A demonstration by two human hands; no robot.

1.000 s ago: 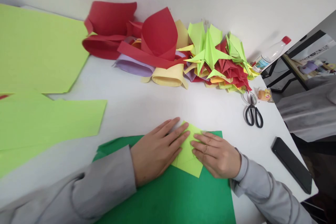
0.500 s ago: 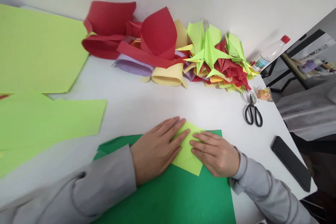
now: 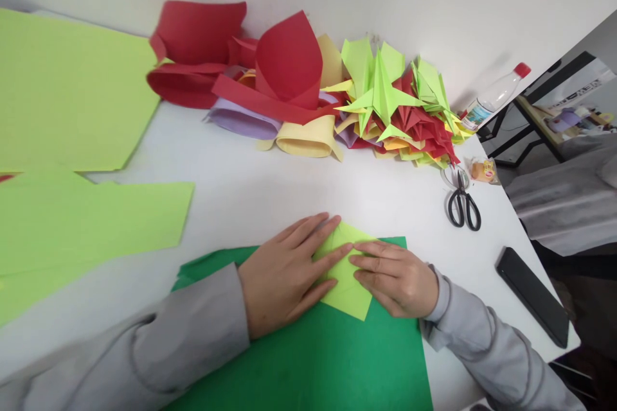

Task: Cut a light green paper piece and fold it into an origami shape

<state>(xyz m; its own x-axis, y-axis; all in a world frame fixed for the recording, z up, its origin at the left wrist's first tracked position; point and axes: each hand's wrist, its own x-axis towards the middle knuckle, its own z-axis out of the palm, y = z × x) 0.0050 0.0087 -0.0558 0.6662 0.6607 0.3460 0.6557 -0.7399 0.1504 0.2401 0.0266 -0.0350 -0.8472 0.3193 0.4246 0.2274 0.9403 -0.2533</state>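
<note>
A small yellow-green piece of folded paper [image 3: 348,289] lies on a large green sheet [image 3: 308,366]. My left hand [image 3: 289,273] rests flat across its left side, fingers spread and stretched out over the paper. From the right, my right hand [image 3: 402,276] presses its fingertips onto the paper's right part, with the fingers extended and slightly apart. The index fingertips of both hands nearly meet near the paper's middle. Parts of the paper's left and right edges are covered by my fingers.
Yellow-green sheets [image 3: 72,96] lie at the left. Rolled red paper [image 3: 289,64] and a pile of folded paper stars [image 3: 383,99] line the wall. On the right are black scissors [image 3: 460,205], a wrapped snack [image 3: 483,171], a bottle [image 3: 496,96] and a black case [image 3: 533,295].
My left index finger has slid slightly right along the paper, closer to my right fingertips. The paper stays in nearly the same place.
</note>
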